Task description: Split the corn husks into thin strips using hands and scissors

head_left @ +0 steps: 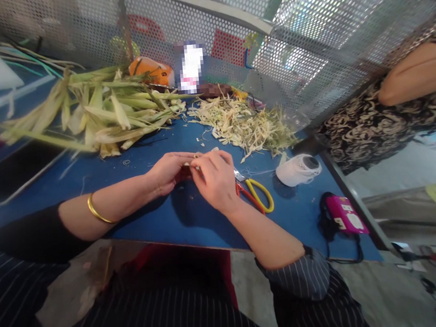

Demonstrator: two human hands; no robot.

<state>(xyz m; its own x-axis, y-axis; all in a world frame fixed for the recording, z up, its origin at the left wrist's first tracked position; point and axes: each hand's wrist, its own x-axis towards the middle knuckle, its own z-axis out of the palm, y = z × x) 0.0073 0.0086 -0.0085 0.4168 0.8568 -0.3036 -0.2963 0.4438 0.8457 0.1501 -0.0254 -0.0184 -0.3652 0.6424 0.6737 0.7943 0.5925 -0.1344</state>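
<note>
- The left hand (169, 174) is curled, its thumb and fingertips pinched together against the right hand's.
- The right hand (216, 178) bends its fingers inward, closed too; between both fingertips sits a small pale piece (186, 164), mostly hidden.
- From the hands, long pale-green dried husks (121, 108) are heaped at ten o'clock; thin cream-coloured shreds (237, 123) lie at one.
- A white thread spool (293, 171) is at three o'clock.
- Metal scissors with yellow and orange-red handles (269, 199) lie at four, just beside the right hand.
</note>
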